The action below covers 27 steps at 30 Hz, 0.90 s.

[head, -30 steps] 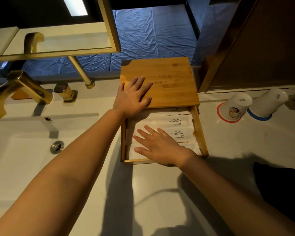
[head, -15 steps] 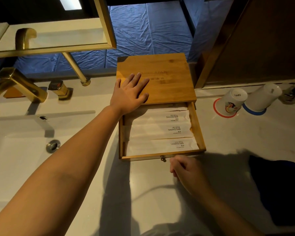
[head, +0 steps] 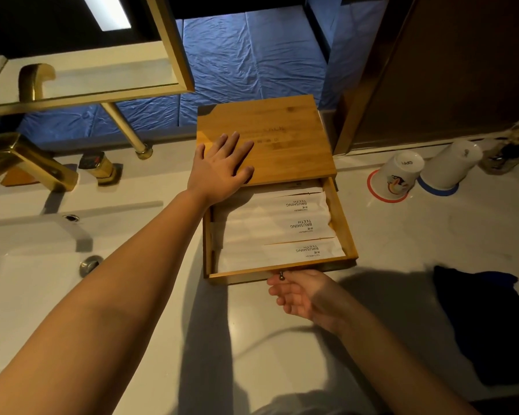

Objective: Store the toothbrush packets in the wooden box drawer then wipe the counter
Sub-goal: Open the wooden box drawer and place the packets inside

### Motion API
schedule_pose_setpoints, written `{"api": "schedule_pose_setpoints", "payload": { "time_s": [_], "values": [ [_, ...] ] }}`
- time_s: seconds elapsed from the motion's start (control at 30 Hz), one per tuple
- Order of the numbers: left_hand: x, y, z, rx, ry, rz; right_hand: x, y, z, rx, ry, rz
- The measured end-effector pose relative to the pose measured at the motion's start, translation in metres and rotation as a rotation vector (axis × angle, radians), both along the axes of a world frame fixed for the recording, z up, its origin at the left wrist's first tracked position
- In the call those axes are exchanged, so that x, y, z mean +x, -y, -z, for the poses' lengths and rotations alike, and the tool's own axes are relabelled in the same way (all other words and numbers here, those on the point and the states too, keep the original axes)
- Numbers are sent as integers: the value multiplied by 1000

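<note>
A gold-framed mirror point(head: 81, 85) hangs above a white basin point(head: 27, 265) with a brass tap point(head: 27, 163). Behind them, wrinkled blue plastic sheeting point(head: 237, 70) covers the wall. A dark brown panel point(head: 462, 70) stands at right. The light is dim and warm.

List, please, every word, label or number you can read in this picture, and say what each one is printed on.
"BRUSHING TEETH": on the toothbrush packets in the open drawer, upside down to the camera; the small print beside it is too small to read.
Engraved marks on the wooden box lid: too faint to read.
Letters on the base of the upturned cup: too blurred to be sure.
</note>
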<state>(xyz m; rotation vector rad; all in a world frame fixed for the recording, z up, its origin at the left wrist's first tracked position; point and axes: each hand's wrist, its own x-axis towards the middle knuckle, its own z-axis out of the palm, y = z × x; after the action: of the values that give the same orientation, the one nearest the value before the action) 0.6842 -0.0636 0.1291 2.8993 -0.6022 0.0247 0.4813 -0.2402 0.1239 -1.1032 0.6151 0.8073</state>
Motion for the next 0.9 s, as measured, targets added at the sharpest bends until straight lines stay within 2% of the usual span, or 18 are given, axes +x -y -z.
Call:
{"api": "schedule_pose_setpoints", "payload": {
  "time_s": [0.2, 0.4, 0.6, 0.9],
  "values": [
    [0, 0, 0, 2, -3, 3, -6, -12, 5, -132, 78, 51],
    [0, 0, 0, 4, -8, 1, 4, -20, 10, -268, 52, 91],
    [2, -1, 1, 23, -9, 5, 12, -30, 12, -172, 16, 192],
    [2, -1, 3, 38, 5, 8, 35, -30, 13, -223, 100, 193]
  ]
}}
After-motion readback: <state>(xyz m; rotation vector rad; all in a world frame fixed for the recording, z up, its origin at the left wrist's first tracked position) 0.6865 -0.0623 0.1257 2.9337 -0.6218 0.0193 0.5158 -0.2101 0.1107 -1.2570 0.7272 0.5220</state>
